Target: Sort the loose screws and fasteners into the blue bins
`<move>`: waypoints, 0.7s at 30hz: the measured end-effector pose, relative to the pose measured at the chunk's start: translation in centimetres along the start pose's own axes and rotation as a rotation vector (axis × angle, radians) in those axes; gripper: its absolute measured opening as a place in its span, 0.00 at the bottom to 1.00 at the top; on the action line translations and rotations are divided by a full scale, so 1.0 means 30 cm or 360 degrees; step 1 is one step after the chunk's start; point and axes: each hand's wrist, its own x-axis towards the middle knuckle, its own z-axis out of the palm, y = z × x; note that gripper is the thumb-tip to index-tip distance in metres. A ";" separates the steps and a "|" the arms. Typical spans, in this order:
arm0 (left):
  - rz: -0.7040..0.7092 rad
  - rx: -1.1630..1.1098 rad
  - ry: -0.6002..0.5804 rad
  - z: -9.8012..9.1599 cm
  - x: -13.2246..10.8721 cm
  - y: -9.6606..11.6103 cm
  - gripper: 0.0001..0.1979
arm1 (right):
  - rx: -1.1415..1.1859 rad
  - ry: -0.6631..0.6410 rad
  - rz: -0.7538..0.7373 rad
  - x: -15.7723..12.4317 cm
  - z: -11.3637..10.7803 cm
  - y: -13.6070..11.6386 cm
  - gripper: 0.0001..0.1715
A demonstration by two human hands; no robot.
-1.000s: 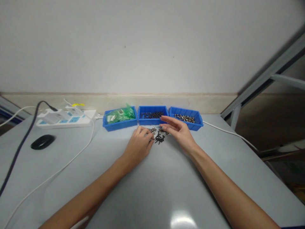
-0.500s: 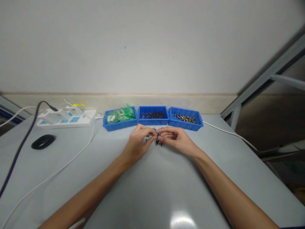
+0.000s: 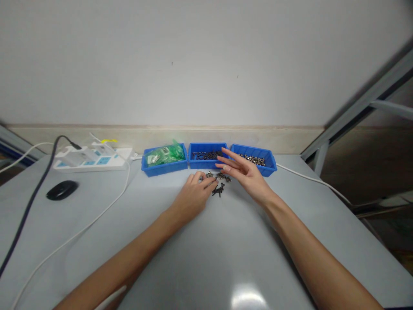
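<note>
My left hand (image 3: 195, 193) rests palm down at the near left side of a small pile of metal fasteners (image 3: 222, 176) on the table. Its fingers are bent and drawn in at the pile, and what lies under the fingertips is hidden. Just in front are several loose dark screws (image 3: 218, 190). My right hand (image 3: 245, 173) is raised to the right of the pile, fingers apart and holding nothing visible. Its fingertips overlap the view of the middle blue bin (image 3: 208, 164), which contains dark screws, and the right blue bin (image 3: 269, 169), which contains shiny metal fasteners.
The left blue bin (image 3: 164, 169) holds green plastic packaging (image 3: 166, 154). Further left are a white power strip (image 3: 97, 161) with plugs, a black mouse (image 3: 62, 190) and trailing cables. A wall stands behind the bins, and a metal frame (image 3: 355, 101) rises at the right.
My hands have come apart from their shared pinch over the pile. The right has lifted and spread its fingers; the left has turned palm down. More of the loose fasteners now shows.
</note>
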 end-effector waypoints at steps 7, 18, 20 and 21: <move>-0.0015 0.0007 0.0029 -0.026 -0.001 -0.001 0.09 | -0.0116 -0.0014 0.0039 -0.027 -0.005 0.028 0.26; -0.0360 -0.0656 0.0468 -0.012 -0.016 -0.023 0.09 | -0.0170 0.0002 0.0098 -0.036 -0.002 0.032 0.21; -0.0439 -0.0770 0.0512 -0.029 -0.013 -0.017 0.09 | -0.0233 -0.0012 0.0106 -0.038 -0.007 0.036 0.18; -0.0461 -0.0820 0.0522 -0.038 -0.011 -0.015 0.09 | -0.0280 -0.0028 0.0115 -0.039 -0.009 0.036 0.16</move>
